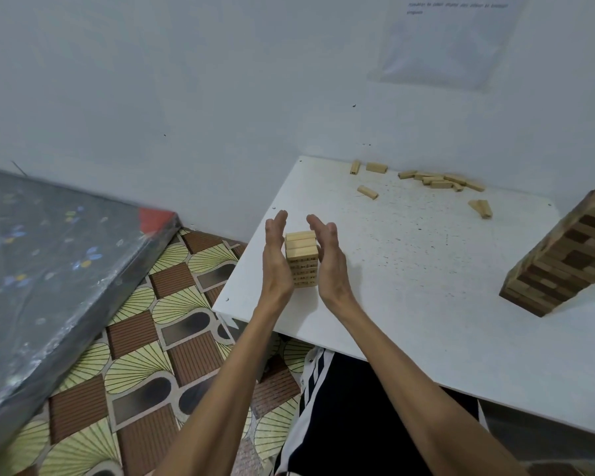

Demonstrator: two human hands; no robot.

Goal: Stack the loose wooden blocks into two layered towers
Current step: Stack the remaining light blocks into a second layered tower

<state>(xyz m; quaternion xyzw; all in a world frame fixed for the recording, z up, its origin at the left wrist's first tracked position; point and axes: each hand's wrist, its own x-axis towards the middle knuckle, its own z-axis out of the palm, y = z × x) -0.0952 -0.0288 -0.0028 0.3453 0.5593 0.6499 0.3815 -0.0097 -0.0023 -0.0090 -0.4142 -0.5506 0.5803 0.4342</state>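
Left hand and right hand: fingers straight, palms flat, flanking the small pale tower near the table's front-left corner (right-side contact unclear). Risk: an uneven squeeze shears layers or topples it. Loose blocks lie well apart by the wall; reaching there might jolt the dark tower.
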